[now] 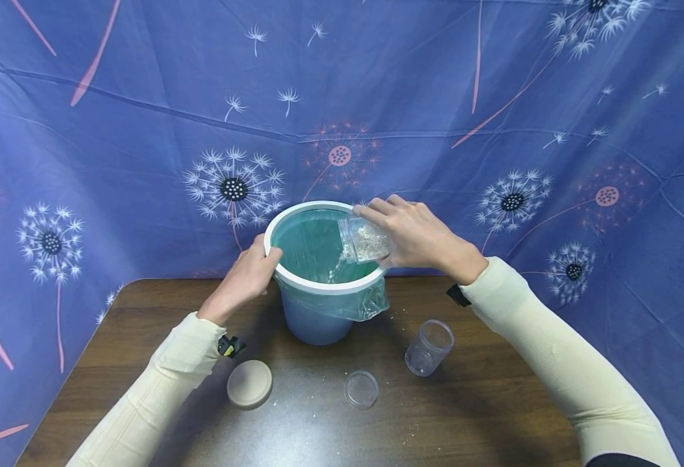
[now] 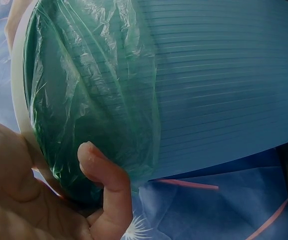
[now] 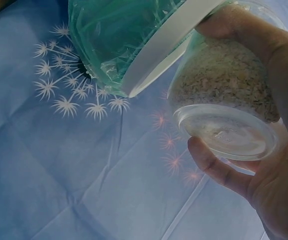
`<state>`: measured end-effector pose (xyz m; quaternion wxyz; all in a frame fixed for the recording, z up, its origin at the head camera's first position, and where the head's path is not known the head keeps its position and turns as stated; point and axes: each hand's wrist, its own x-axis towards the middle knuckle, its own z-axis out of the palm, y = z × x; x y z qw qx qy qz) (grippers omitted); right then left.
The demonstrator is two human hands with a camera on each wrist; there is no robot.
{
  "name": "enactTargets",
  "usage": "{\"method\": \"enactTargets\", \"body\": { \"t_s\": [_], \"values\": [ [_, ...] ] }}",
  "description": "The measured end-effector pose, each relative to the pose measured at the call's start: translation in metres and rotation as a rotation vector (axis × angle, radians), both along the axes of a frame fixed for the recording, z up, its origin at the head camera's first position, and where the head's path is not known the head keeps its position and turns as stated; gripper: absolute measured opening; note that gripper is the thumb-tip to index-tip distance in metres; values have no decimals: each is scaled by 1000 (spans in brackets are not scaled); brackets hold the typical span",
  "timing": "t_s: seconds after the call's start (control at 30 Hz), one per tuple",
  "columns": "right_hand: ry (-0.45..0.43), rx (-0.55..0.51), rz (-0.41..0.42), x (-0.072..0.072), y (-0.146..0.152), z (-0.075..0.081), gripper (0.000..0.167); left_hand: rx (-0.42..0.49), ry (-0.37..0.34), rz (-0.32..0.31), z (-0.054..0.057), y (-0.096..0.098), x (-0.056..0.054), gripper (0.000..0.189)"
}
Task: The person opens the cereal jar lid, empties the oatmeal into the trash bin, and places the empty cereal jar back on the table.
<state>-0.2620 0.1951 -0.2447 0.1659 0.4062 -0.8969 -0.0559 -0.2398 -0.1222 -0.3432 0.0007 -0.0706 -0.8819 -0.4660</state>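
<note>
A clear jar (image 1: pixel 371 243) of pale grains is gripped in the right hand (image 1: pixel 415 233), tipped so that its mouth is held over the blue bin (image 1: pixel 317 321), and a thin stream of grains (image 1: pixel 335 267) is let fall inside. The bin's white rim (image 1: pixel 318 285) is gripped by the left hand (image 1: pixel 248 269). If the jar is tilted too sharply, a clump could be released and grains bounced out; if its mouth is drawn back past the rim, the stream could be spilled onto the table (image 1: pixel 161 324), where pale specks are scattered. The green liner (image 1: pixel 371 301) could be dragged inward if its edge is poorly pinned. Another jar (image 1: pixel 429 347) and 2 lids, 1 beige lid (image 1: pixel 250 384) and 1 clear lid (image 1: pixel 362 390), could be knocked by a lowered forearm.
</note>
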Motion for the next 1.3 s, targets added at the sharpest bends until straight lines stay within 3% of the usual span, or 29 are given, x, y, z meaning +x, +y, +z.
{"method": "enactTargets", "body": {
  "t_s": [1.3],
  "values": [
    [8, 39, 12, 1, -3, 3, 106, -9, 8, 0, 2, 0, -1, 63]
  ]
}}
